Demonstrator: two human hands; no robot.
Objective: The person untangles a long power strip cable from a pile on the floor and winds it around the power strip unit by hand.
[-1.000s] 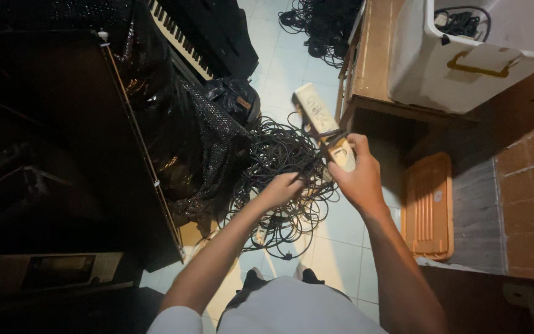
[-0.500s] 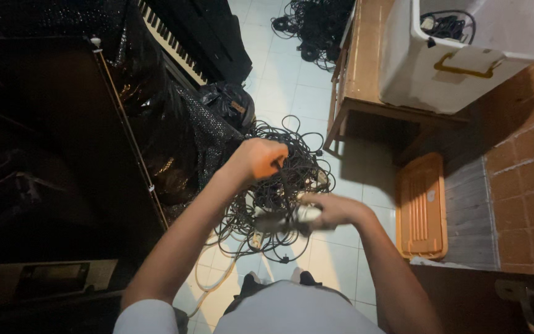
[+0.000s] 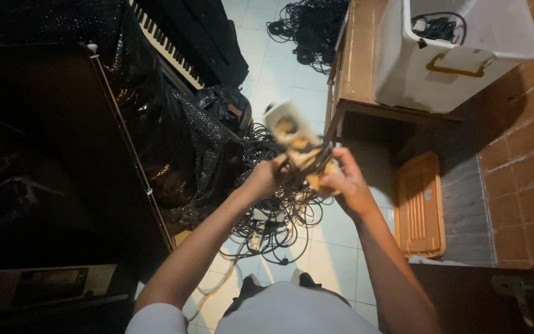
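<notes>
Above the black cable tangle (image 3: pixel 279 210) on the tiled floor (image 3: pixel 335 260), we've now lifted the white power strip (image 3: pixel 295 139) up from half a second ago, right hand (image 3: pixel 341 182) fingers clamped on its lower end, left hand (image 3: pixel 267 176) gripping its cords, so untangling is underway.

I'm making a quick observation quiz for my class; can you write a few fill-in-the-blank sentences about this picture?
1. The right hand grips a white ____ wrapped in black cable.
2. The left hand touches the black cables hanging from it, above a tangled pile of cables on the tiled ____.
3. A white bin stands on a wooden ____.

Missing words: power strip; floor; table
</notes>
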